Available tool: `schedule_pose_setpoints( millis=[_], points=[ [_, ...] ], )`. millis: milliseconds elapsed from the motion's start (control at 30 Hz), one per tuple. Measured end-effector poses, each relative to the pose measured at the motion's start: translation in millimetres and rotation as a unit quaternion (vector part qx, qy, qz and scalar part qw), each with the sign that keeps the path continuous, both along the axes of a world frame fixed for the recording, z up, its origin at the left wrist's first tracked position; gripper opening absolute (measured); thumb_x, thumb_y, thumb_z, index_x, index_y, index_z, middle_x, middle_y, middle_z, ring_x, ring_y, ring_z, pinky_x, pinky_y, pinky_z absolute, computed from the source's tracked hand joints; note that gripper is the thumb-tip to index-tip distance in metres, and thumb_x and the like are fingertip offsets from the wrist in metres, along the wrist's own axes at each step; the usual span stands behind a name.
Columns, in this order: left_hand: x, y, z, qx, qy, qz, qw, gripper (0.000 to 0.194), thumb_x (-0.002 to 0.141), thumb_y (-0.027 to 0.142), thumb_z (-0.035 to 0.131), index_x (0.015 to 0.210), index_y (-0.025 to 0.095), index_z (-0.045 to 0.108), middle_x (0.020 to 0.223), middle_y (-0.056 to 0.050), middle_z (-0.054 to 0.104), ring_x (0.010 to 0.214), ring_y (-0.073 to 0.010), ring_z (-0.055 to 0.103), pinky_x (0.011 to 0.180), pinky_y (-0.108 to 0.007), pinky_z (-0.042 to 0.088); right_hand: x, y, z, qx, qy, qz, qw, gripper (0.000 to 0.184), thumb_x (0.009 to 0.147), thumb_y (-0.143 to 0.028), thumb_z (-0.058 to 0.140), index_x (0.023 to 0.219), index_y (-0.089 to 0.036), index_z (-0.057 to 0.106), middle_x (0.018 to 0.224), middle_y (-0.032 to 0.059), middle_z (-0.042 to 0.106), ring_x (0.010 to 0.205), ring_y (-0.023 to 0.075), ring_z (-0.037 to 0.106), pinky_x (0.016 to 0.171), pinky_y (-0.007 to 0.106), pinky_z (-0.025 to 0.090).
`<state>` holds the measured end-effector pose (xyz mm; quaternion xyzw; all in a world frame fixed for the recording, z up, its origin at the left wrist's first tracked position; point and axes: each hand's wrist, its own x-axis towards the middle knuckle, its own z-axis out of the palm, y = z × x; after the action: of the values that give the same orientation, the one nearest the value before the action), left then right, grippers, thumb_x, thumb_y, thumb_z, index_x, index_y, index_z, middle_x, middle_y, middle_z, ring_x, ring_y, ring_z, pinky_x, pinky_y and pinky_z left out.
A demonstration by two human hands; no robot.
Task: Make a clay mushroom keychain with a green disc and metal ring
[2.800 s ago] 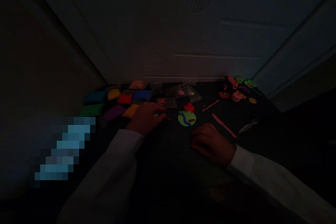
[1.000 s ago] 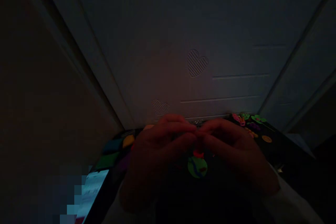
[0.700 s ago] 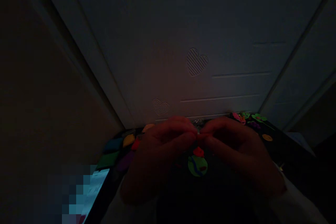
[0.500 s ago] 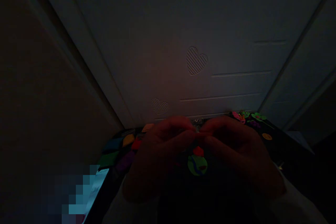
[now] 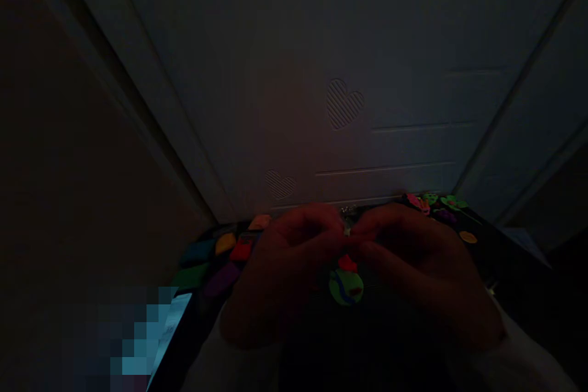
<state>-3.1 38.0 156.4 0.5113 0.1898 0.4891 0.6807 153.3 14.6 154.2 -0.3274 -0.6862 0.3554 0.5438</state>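
Note:
In the dim light my left hand and my right hand meet fingertip to fingertip, both pinching. A tiny pale piece shows between the fingertips; it is too small and dark to name. Just below the fingers, on the dark table, lies a flat green disc with a blue wavy strip and a dark red spot on it. A red-orange lump sits at the disc's far edge, and looks like modelling clay.
Left of my hands are coloured slabs: blue, green, purple, yellow-orange and red. At the back right lie small colourful shapes and a yellow disc. A pale panel with embossed hearts rises behind the table.
My hands stay pinched together and shift very slightly. The pale piece between the fingertips shows a little more clearly. The objects on the table have stayed in place.

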Motion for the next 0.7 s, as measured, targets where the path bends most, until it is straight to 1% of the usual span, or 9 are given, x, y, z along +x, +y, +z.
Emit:
schedule_pose_setpoints(
  millis=[67,233,433,567,700],
  points=[
    [0.9,-0.8,0.9,-0.002,-0.003,-0.003,1.000,0.005,0.075,0.019,0.063,0.070,0.019,0.061,0.075,0.002,0.053,0.073,-0.0093,0.052,0.066,-0.020,0.043,-0.3,0.0,-0.2,0.004,-0.004,-0.004,1.000,0.015,0.079,-0.018,0.060,0.089,-0.029,0.060,0.081,-0.0089,0.065,0.072,0.0033,0.060,0.064,0.012,0.046],
    [1.2,-2.3,2.7,-0.010,0.011,0.021,1.000,0.009,0.070,0.023,0.068,0.067,0.019,0.061,0.077,0.002,0.054,0.075,-0.0109,0.053,0.068,-0.021,0.044,-1.4,-1.0,0.9,0.006,-0.004,-0.020,1.000,0.017,0.075,-0.019,0.064,0.088,-0.030,0.061,0.080,-0.0094,0.067,0.071,0.0042,0.061,0.062,0.013,0.046],
    [1.8,-1.4,-0.1,-0.011,0.009,0.013,1.000,0.004,0.072,0.020,0.066,0.071,0.019,0.062,0.078,0.002,0.054,0.073,-0.0095,0.052,0.066,-0.020,0.043,-2.4,-2.3,0.7,0.029,-0.006,-0.022,0.999,0.016,0.075,-0.018,0.064,0.088,-0.029,0.062,0.080,-0.0069,0.067,0.070,0.0066,0.062,0.063,0.017,0.048],
    [2.2,-1.0,-1.9,-0.012,0.003,0.015,1.000,0.003,0.073,0.021,0.066,0.072,0.019,0.063,0.078,0.001,0.055,0.074,-0.0103,0.053,0.067,-0.020,0.045,-2.8,-2.5,0.0,0.027,-0.011,-0.022,0.999,0.018,0.075,-0.018,0.064,0.088,-0.030,0.061,0.081,-0.0088,0.067,0.071,0.0047,0.061,0.064,0.014,0.048],
    [0.5,-0.7,-2.1,-0.009,-0.007,0.022,1.000,0.006,0.070,0.023,0.069,0.072,0.021,0.064,0.081,0.002,0.056,0.075,-0.0103,0.054,0.068,-0.020,0.046,-2.3,-1.3,-0.1,0.020,-0.003,-0.019,1.000,0.020,0.077,-0.017,0.063,0.090,-0.031,0.061,0.082,-0.0110,0.067,0.072,0.0023,0.061,0.065,0.010,0.047]
  ],
)
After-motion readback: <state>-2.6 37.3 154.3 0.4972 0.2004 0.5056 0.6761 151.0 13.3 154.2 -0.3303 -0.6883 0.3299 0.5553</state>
